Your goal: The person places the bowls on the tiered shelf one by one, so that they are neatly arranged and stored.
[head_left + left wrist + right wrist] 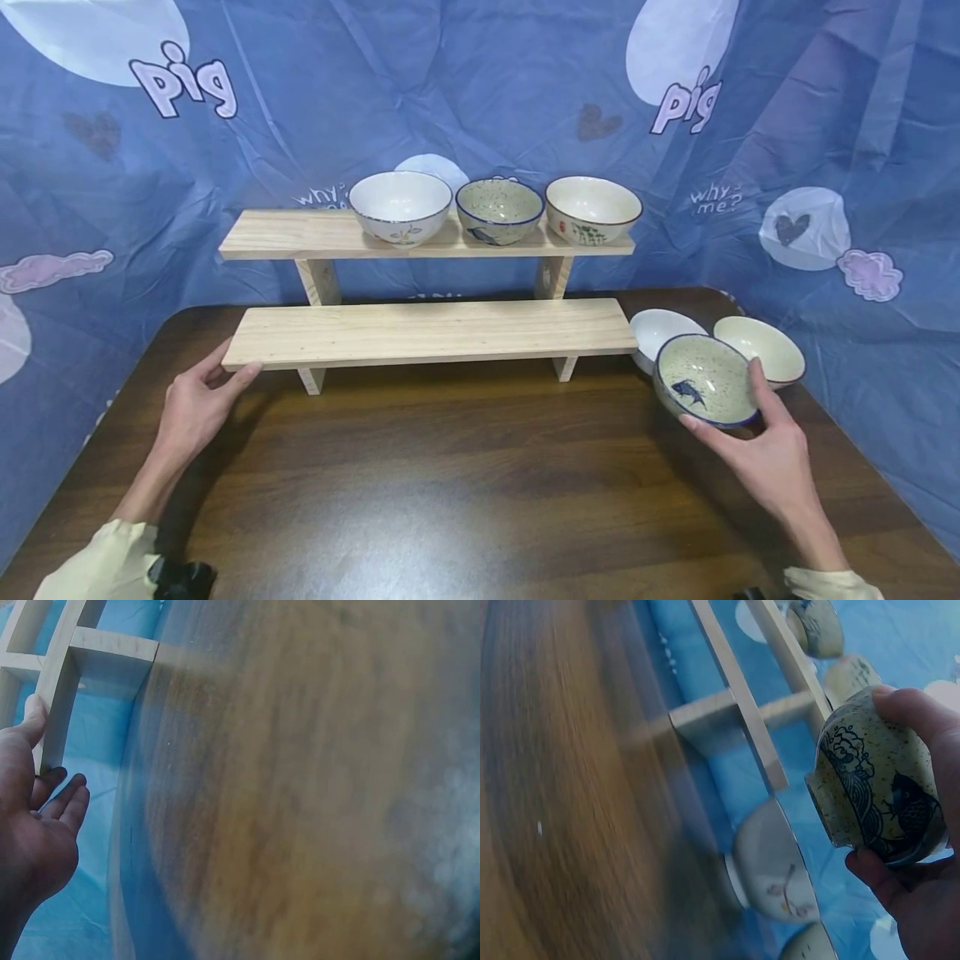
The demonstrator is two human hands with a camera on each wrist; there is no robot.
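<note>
My right hand (776,454) grips a speckled bowl (705,379) with a blue rim and a dark fish inside, thumb and fingers at its side. The bowl is tilted and held above the table; the right wrist view shows a fish and wave pattern on its outside (862,780). Just behind it are a white bowl (660,325) and a cream bowl (765,346). At the far left, my left hand (195,408) pinches the end of the lower board of a two-tier wooden shelf (431,329). Its thumb (34,716) lies against the board.
On the upper board (288,233) stand a white flowered bowl (401,208), a speckled blue-rimmed bowl (500,212) and a cream bowl with a brown rim (592,210). The shelf stands on a dark wooden table (450,475). A blue printed cloth (487,92) hangs behind.
</note>
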